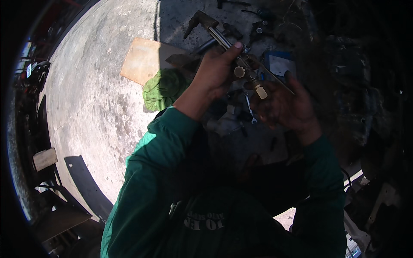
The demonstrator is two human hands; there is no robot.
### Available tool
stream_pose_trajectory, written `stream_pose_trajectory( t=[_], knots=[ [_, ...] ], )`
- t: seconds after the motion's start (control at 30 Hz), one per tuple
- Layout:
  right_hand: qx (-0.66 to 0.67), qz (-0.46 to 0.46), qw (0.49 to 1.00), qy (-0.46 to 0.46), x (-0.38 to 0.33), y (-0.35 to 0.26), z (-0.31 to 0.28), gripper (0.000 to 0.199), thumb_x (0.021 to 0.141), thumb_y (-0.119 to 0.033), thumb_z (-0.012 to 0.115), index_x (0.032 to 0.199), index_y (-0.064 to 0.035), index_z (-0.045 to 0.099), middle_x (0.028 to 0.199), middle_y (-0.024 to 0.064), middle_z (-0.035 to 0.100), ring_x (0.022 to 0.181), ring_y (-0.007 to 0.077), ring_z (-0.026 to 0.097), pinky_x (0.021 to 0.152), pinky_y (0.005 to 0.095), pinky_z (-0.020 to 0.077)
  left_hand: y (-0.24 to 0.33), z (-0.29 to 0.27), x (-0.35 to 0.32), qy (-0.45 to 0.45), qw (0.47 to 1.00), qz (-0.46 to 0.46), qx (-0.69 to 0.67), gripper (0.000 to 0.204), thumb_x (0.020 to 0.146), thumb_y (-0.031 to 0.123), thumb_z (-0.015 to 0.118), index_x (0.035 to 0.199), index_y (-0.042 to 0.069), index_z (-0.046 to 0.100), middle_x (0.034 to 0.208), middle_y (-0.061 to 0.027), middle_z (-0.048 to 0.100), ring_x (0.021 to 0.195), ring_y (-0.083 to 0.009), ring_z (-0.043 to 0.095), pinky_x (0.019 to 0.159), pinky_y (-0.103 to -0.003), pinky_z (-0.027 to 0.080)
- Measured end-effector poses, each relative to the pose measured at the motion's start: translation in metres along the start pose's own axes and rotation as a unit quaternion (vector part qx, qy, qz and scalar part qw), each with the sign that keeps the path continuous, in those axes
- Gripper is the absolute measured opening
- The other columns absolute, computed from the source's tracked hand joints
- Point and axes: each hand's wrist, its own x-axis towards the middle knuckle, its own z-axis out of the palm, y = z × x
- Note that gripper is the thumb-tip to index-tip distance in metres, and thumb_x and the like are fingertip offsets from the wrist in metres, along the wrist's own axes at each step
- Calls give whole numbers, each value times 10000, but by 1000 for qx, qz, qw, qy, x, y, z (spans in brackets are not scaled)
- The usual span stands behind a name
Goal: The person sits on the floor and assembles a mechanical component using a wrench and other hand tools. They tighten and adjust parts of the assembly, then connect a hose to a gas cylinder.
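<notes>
My left hand (217,71) is closed around the middle of a metal cutting torch (221,38), its thumb lying along the tubes. The torch's angled head points to the far left. A round brass valve knob (239,72) and a brass end fitting (261,91) face toward me, and a thin lever (275,76) sticks out to the right. Close by the fitting is my right hand (290,107), palm turned up, with thumb and fingers apart. Deep shadow and the torch partly hide those fingers; whether they touch the fitting I cannot tell.
Beneath my hands a combination wrench (249,107) lies on the shaded floor. A green cloth (163,89) rests by a brown board (140,60) on the left. A blue box (279,62) and several dark tools (262,30) lie farther off. A wooden block (44,159) is at far left.
</notes>
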Motion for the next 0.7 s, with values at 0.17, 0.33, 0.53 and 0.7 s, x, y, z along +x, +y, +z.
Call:
stream_pose_trajectory(
  t=[0.17, 0.33, 0.53, 0.7],
  knots=[
    [-31, -11, 999, 6, 4, -2, 11, 1006, 932, -818, 244, 1441, 26, 444, 1207, 343, 614, 903, 370, 725, 629, 451, 633, 3, -6, 0, -4, 1000, -13, 12, 386, 1010, 318, 632, 1150, -38, 581, 1024, -171, 709, 938, -300, 714, 817, -426, 574],
    [-15, -19, 1000, 20, 7, -5, 20, 1073, 902, -856, 221, 1433, 49, 444, 1187, 358, 618, 887, 383, 728, 634, 469, 633, -2, -9, 4, 26, 997, -57, -41, 354, 1022, 319, 612, 1140, -13, 581, 1022, -151, 687, 988, -303, 692, 850, -448, 575],
    [-41, -14, 998, 41, 4, -5, 27, 862, 984, -709, 311, 1356, 41, 517, 1124, 319, 650, 831, 334, 737, 607, 429, 627, -6, -11, 3, -3, 995, -78, -55, 312, 1031, 312, 599, 1114, 11, 596, 1025, -130, 682, 954, -279, 686, 852, -434, 577],
    [-163, -46, 982, 86, 2, 11, 26, 506, 1068, -403, 405, 1261, 36, 565, 995, 238, 696, 713, 263, 730, 563, 365, 599, 7, -9, -1, -46, 995, -54, -66, 262, 1032, 285, 593, 1099, 33, 612, 1005, -105, 698, 935, -234, 692, 852, -408, 572]
  ],
)
